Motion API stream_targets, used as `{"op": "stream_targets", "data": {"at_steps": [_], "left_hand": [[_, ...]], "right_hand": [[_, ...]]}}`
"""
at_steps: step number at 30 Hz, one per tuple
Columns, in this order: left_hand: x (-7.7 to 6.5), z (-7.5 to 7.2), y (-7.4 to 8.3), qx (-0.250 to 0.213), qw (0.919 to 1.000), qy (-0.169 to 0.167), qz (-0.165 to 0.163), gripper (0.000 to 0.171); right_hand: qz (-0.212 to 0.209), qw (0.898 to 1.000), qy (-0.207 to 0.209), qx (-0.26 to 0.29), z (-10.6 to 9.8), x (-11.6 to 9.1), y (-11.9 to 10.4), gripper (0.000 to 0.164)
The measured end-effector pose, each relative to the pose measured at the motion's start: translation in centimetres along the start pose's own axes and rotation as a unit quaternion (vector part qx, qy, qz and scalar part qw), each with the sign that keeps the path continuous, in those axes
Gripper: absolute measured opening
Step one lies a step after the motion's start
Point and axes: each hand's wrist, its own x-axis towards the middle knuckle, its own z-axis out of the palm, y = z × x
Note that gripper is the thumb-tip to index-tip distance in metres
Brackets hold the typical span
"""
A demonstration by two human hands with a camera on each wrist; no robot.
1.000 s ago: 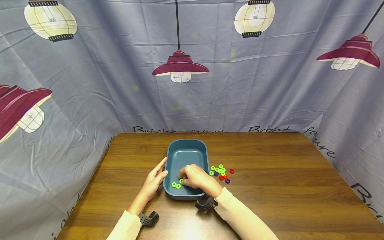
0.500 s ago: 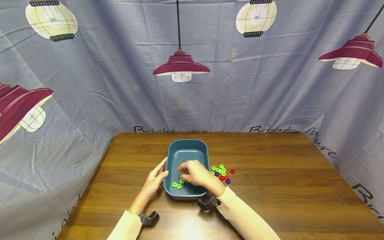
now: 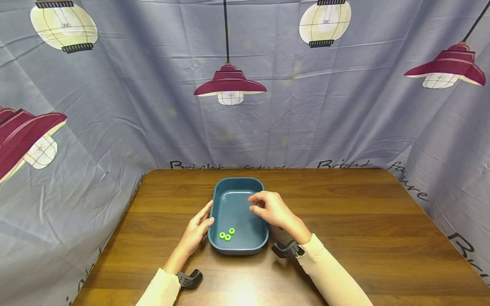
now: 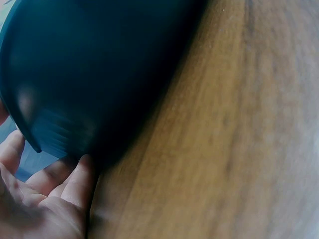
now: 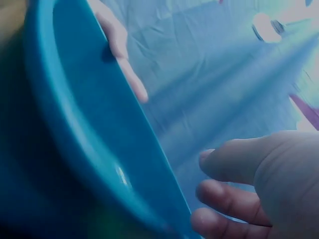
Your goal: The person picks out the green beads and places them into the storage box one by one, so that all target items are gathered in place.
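Observation:
A blue rectangular tub stands on the table. Three small green rings lie close together on its floor, towards the near left corner. My left hand rests against the tub's left side; in the left wrist view its fingertips touch the outer wall, fingers mostly extended. Over the tub's right rim hovers my right hand, its fingers loosely bent and apart, nothing visible between them. That hand and forearm cover most of the loose rings on the table; one sliver of a red ring shows past the wrist.
The wooden table extends to both sides of the tub. Behind it hangs a grey-blue curtain printed with lamps and lettering. Each wrist carries a black strap-on camera, one at the left and one at the right.
My right hand has risen from the green rings and moved right and away from me, over the tub's right rim, now covering the loose rings. The three green rings stay put. My left hand keeps its place.

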Motion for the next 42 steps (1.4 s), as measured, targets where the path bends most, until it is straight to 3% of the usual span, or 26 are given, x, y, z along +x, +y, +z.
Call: {"op": "stream_targets", "data": {"at_steps": [9,17,27,42], "left_hand": [[0.0,0.0,-0.1,0.0,1.0,-0.002,0.002,0.062],[0.0,-0.3,-0.2,0.001,1.0,-0.001,0.006,0.062],[0.0,0.0,0.0,-0.009,1.0,-0.001,0.001,0.063],[0.1,0.0,-0.2,-0.012,0.9999,0.002,-0.001,0.062]], "right_hand": [[0.069,0.997,0.038,-0.021,-3.1,-2.3,4.3,0.015],[0.092,0.994,0.024,-0.053,-3.8,-4.1,7.3,0.017],[0.113,0.992,-0.008,-0.063,-3.3,-4.7,8.5,0.017],[0.11,0.991,0.001,-0.08,-2.9,-5.8,9.4,0.014]]}}
